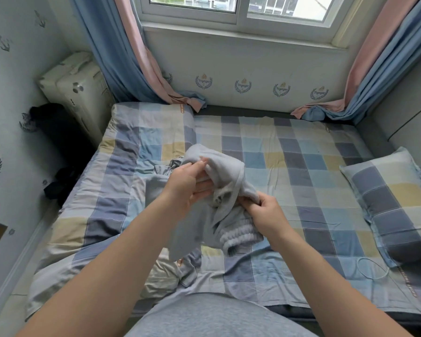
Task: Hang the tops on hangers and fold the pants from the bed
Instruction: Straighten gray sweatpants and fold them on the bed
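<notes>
A light grey garment [219, 166] with a ribbed elastic waistband [236, 235] is lifted above the middle of the checked bed [301, 166]. My left hand [187, 186] pinches an upper fold of it between thumb and fingers. My right hand [265, 212] grips the fabric lower down, just above the waistband. More grey clothing [173, 164] lies crumpled on the bed behind my left hand, partly hidden. No hanger is in view.
A checked pillow [389, 207] lies at the right, another [151, 117] at the far left corner. A white cable [372, 268] loops near the front right. Curtains [136, 69] hang at both window sides. A white appliance [75, 91] and dark items stand left of the bed.
</notes>
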The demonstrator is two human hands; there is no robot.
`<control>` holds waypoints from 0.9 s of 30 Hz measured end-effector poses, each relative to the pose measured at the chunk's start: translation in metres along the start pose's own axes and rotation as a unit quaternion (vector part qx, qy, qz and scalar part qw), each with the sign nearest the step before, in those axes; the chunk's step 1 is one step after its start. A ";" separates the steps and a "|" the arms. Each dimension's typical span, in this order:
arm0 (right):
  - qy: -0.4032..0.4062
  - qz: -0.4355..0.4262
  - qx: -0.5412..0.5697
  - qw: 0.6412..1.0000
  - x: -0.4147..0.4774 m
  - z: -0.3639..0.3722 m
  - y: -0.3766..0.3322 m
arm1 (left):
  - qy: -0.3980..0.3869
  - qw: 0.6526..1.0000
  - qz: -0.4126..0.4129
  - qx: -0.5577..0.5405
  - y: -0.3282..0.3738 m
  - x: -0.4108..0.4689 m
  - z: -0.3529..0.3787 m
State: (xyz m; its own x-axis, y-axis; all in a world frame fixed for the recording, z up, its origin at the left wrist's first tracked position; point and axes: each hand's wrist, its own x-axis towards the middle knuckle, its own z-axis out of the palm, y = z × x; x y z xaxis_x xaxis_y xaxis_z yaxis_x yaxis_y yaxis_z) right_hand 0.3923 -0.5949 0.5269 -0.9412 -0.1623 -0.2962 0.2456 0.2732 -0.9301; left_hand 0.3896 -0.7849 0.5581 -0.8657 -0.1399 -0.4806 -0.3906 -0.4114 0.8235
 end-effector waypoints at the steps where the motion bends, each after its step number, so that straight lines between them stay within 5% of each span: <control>1: 0.008 0.012 0.032 0.999 0.001 -0.002 -0.004 | -0.016 0.998 -0.002 0.061 -0.002 -0.001 -0.001; 9: 0.097 0.052 0.231 0.967 0.008 -0.003 -0.026 | -0.199 0.946 -0.013 0.256 -0.032 -0.008 0.005; 13: 0.068 0.048 0.261 0.962 0.007 -0.010 -0.033 | -0.185 0.956 0.047 0.224 -0.040 -0.005 0.008; 16: -0.024 0.014 0.292 0.956 0.003 -0.014 -0.028 | -0.154 0.973 0.055 0.164 -0.040 -0.003 0.010; 20: -0.082 -0.027 0.174 0.981 -0.006 -0.013 -0.017 | -0.152 0.984 0.022 0.088 -0.037 -0.002 0.013; 27: 0.046 -0.050 0.063 0.996 0.000 -0.017 -0.017 | -0.152 0.973 -0.034 0.173 -0.030 -0.008 0.016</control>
State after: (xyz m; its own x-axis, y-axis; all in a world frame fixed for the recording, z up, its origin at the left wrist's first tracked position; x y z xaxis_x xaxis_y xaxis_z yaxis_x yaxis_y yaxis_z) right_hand 0.3844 -0.5832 0.5467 -0.9785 -0.0930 -0.1840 0.1704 0.1375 -0.9757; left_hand 0.4032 -0.7574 0.5414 -0.8658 0.1714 -0.4701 -0.4873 -0.0750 0.8700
